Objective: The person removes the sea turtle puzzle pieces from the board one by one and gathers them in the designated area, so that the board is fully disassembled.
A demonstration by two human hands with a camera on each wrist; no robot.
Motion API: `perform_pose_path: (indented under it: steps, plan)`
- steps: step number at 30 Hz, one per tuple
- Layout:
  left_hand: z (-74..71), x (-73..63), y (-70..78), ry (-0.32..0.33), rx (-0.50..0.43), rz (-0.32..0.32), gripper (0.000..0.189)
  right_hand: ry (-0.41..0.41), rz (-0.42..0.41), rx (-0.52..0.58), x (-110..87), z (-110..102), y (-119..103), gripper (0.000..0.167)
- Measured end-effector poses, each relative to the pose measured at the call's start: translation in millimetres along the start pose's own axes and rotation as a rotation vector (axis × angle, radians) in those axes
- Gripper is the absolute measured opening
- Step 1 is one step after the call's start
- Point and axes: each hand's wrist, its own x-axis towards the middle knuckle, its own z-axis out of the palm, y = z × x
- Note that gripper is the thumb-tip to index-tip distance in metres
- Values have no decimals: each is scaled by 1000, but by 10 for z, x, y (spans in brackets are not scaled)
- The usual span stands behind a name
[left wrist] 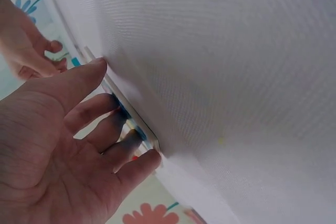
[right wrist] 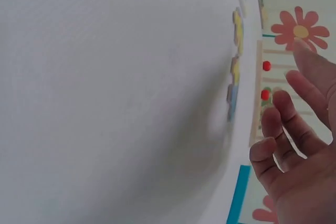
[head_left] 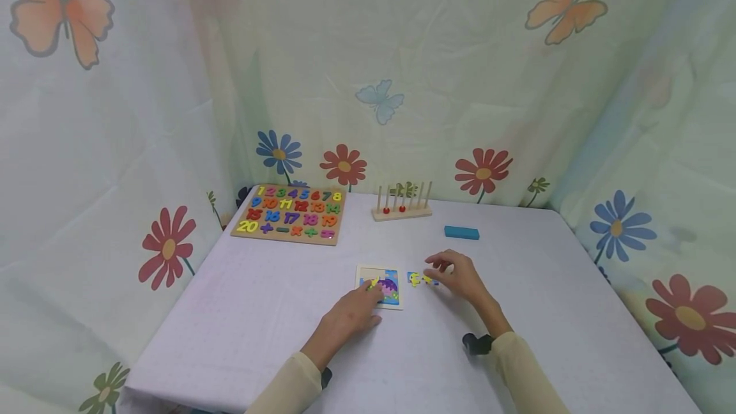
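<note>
A small jigsaw puzzle in a pale wooden frame lies on the table, with purple, blue and yellow pieces in its right and lower parts. My left hand rests over its lower left, fingertips touching it; in the left wrist view those fingers reach to the puzzle's edge, the thumb apart. Just right of the frame lie loose yellow-and-blue puzzle pieces. Above them my right hand hovers with loosely bent fingers. The right wrist view shows that hand off the table, nothing between its fingers, the pieces beyond.
A number board with colourful numerals stands at the back left. Behind the puzzle is a wooden peg stand with red beads. A blue block lies to its right. Printed curtains enclose the white table.
</note>
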Motion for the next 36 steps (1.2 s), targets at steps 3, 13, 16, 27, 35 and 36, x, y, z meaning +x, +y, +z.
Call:
perform_pose_path:
  steps: [3,13,16,27,35,36]
  plan:
    - [2,7,9,10,21,4,54,-11,-54,14,17,6,-74,27]
    - [32,45,39,3,50,-28,50,-30,-125,52,73,126,-283,26]
    - [38,62,45,8,66,-19,49,-38,-118,60,81,168,-332,28]
    - [80,71,203,46,274,13,40,-79,-118,87,110,342,-434,23]
    - [64,32,229,45,288,5,40,-115,-157,70,140,443,-481,20]
    - [68,32,226,48,285,6,40,-119,-151,64,146,452,-483,20]
